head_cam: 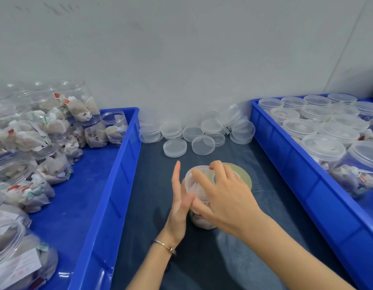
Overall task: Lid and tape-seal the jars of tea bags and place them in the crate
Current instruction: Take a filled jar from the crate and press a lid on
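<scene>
A: What sits in the two bins?

B: The left blue bin holds clear open jars stuffed with tea bags, lying tumbled over each other with no lids on. The right blue bin holds lidded jars standing upright in rows, tea bags showing through their walls.

A: And between the bins?

B: A dark counter. At its far edge, against the wall, lie loose clear lids, some in short stacks, some single, one or two tilted.

A: Where is the jar being worked on?

B: The jar stands upright on the counter, near the middle, between the two bins. It is clear plastic, with pale tea bags and a bit of red tag visible inside. A clear lid sits on its mouth.

A: What are the hands doing?

B: The right hand reaches over the top, fingers curled round the lid's rim, gripping it. The left hand lies flat against the jar's left side, fingers straight and pointing away, not curled round anything. A bracelet is on that wrist.

A: Anything else close by?

B: A roll of tape, pale yellowish, lies flat on the counter just behind the jar, partly hidden by the right hand.
</scene>
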Demonstrator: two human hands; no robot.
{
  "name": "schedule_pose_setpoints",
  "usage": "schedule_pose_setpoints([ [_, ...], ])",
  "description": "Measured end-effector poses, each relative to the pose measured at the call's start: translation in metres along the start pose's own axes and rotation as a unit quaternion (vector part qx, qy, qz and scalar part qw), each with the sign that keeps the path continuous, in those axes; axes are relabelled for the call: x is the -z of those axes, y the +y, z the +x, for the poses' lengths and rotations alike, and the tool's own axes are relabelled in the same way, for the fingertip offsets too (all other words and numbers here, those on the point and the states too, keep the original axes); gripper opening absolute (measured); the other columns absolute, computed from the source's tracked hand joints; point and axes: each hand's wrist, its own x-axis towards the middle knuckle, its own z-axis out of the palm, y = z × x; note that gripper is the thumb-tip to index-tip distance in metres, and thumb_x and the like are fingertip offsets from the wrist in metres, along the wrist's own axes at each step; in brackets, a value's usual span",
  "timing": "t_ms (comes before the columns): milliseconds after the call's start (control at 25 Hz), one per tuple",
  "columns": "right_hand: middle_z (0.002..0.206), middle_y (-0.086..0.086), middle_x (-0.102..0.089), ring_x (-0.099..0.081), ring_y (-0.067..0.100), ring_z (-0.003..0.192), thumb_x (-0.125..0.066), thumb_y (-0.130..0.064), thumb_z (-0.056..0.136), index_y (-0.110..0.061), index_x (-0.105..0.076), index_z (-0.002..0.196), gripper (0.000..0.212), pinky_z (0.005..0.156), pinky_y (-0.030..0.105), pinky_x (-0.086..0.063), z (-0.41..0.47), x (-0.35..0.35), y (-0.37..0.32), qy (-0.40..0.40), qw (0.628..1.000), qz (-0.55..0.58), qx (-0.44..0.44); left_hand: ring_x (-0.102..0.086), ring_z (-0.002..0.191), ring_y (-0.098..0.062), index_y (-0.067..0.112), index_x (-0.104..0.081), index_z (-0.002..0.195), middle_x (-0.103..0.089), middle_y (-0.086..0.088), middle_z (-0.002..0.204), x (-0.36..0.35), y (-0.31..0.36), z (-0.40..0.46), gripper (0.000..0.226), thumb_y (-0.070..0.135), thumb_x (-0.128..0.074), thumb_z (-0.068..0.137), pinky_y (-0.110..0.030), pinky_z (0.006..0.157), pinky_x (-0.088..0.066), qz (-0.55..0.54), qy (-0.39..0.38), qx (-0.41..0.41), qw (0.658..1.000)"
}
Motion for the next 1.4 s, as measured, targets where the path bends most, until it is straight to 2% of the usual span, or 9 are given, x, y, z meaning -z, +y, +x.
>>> schedule_pose_setpoints([
  [160,0.132,0.002,-0.036,-0.035,0.021,0.118,-0.023,-0.065,0.081,-0.018,-0.039,0.116,0.061,0.092,0.029,-0.036,0.006,-0.008,-0.007,-0.025,0.998,0.057,-0.031,-0.038,0.137,-0.016,0.035,-0.001,0.149,-0.041,0.005,0.149,0.018,-0.004,-0.01,0.105,0.069,-0.064,0.072,-0.033,0.109,-0.035,-0.004,-0.053,0.026,0.998],
  [280,0.135,0.004,-0.035,-0.036,0.024,0.118,-0.012,-0.069,0.08,-0.026,-0.035,0.135,0.073,0.089,0.031,-0.04,0.01,-0.014,-0.01,-0.039,0.997,0.031,-0.052,-0.04,0.134,-0.004,0.016,-0.006,0.149,-0.043,0.018,0.142,0.017,-0.004,-0.006,0.123,0.031,-0.089,0.059,-0.015,0.1,-0.037,0.12,-0.096,0.025,0.988],
  [400,0.131,0.016,-0.045,-0.047,0.033,0.111,-0.036,-0.06,0.088,-0.035,-0.041,0.14,0.058,0.08,0.036,-0.045,0.013,-0.018,-0.015,-0.021,0.998,0.006,-0.062,-0.054,0.103,0.011,-0.012,-0.047,0.118,-0.058,0.021,0.105,-0.01,-0.01,0.005,0.059,0.01,-0.077,0.071,-0.001,0.082,-0.039,0.284,-0.004,-0.086,0.955],
  [560,0.099,0.017,-0.064,-0.063,0.035,0.083,-0.071,-0.045,0.074,-0.022,-0.07,0.11,0.043,0.069,0.037,-0.054,0.013,-0.023,-0.014,0.032,0.998,0.006,-0.047,-0.051,0.087,0.016,0.03,-0.05,0.111,-0.054,0.019,0.098,-0.017,-0.008,0.006,0.061,0.004,-0.081,0.065,0.004,0.073,-0.038,0.37,0.113,-0.104,0.916],
  [680,0.115,0.018,-0.062,-0.06,0.036,0.1,-0.063,-0.044,0.08,-0.021,-0.065,0.118,0.045,0.084,0.043,-0.051,0.015,-0.022,-0.01,0.005,0.999,0.027,-0.017,-0.047,0.09,-0.01,0.022,-0.045,0.104,-0.068,0.0,0.089,-0.016,-0.007,0.01,0.068,0.024,-0.086,0.05,-0.021,0.076,-0.043,0.613,0.051,-0.248,0.748],
  [760,0.131,0.014,-0.052,-0.05,0.035,0.117,-0.052,-0.046,0.087,-0.022,-0.055,0.13,0.049,0.095,0.045,-0.043,0.017,-0.02,-0.006,-0.028,0.999,0.031,0.008,-0.054,0.094,-0.02,0.016,-0.043,0.109,-0.07,-0.003,0.094,-0.018,-0.006,0.016,0.063,0.032,-0.077,0.058,-0.026,0.081,-0.038,0.655,0.042,-0.256,0.71],
  [960,0.129,0.015,-0.054,-0.051,0.035,0.114,-0.051,-0.044,0.088,-0.019,-0.056,0.13,0.049,0.094,0.044,-0.044,0.018,-0.015,0.0,-0.038,0.997,0.029,0.065,-0.064,0.089,-0.014,0.027,-0.046,0.112,-0.064,0.005,0.101,-0.011,0.001,0.015,0.046,0.045,-0.051,0.069,-0.023,0.071,-0.051,0.584,0.015,-0.165,0.795],
  [1120,0.127,0.008,-0.054,-0.05,0.029,0.115,-0.057,-0.04,0.087,-0.024,-0.058,0.129,0.045,0.094,0.037,-0.041,0.02,-0.009,0.012,-0.071,0.985,0.059,0.146,-0.043,0.081,0.015,0.046,-0.03,0.098,-0.029,0.027,0.077,-0.003,0.007,0.022,0.05,0.057,-0.047,0.052,0.004,0.058,-0.032,0.517,-0.041,-0.117,0.847],
  [1400,0.139,-0.013,-0.041,-0.037,0.003,0.127,-0.058,-0.043,0.087,-0.046,-0.05,0.131,0.044,0.097,0.027,-0.038,0.039,0.011,0.027,-0.189,0.945,0.13,0.234,-0.048,0.097,0.02,0.034,-0.042,0.109,-0.046,0.02,0.104,0.035,-0.006,0.027,0.079,0.025,-0.091,0.047,-0.001,0.076,-0.039,0.326,-0.158,0.023,0.932],
])
